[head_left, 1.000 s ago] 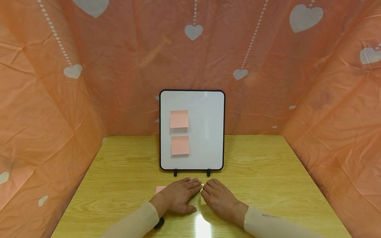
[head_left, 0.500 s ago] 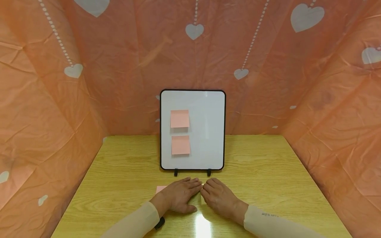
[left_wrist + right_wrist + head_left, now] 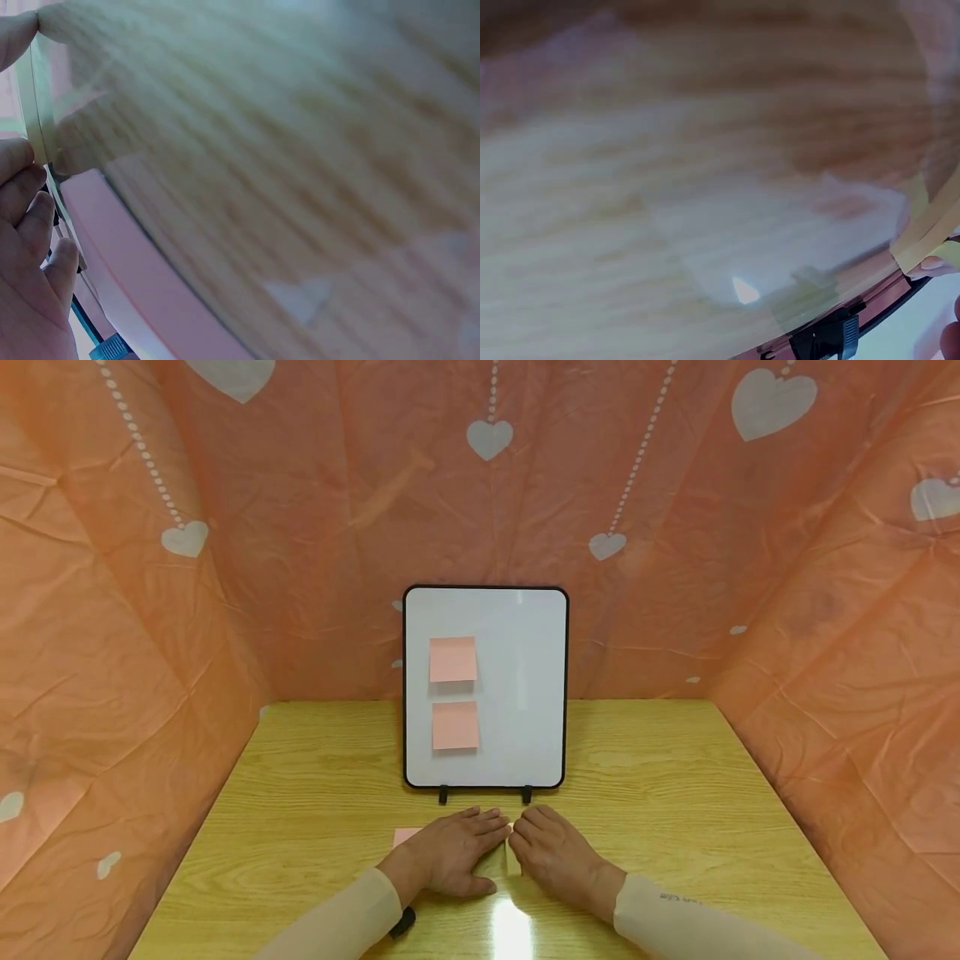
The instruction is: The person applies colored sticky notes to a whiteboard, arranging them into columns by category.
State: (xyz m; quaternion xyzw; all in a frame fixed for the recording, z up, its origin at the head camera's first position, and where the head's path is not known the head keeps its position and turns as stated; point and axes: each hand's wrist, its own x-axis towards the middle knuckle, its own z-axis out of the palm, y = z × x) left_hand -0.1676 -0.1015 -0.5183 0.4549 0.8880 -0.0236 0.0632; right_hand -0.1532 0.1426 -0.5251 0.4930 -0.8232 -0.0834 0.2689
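Observation:
My left hand (image 3: 453, 852) lies palm down on the table, fingers straight and thumb spread, over the left part of a yellow sticky note pad (image 3: 513, 857). Facing it, my right hand (image 3: 555, 860) has curled fingers and pinches a yellow sheet at the pad's far edge. Most of the pad is hidden beneath both hands. In the left wrist view the yellow paper (image 3: 37, 105) appears edge-on beside fingertips at the left border. The right wrist view shows a yellow strip (image 3: 930, 229) near a fingertip. Beside my left wrist, pink sticky notes (image 3: 405, 835) peek out.
A black-framed whiteboard (image 3: 517, 693) stands behind the hands on two black feet (image 3: 527, 794). On its left half hang an upper pink note (image 3: 453, 660) and a lower pink note (image 3: 455, 726). Under my left sleeve a black object (image 3: 402, 923) sticks out. Orange cloth (image 3: 337, 610) encloses the table.
My right hand has shifted slightly forward and to the right, uncovering a wider strip of yellow paper. The left hand stays in place.

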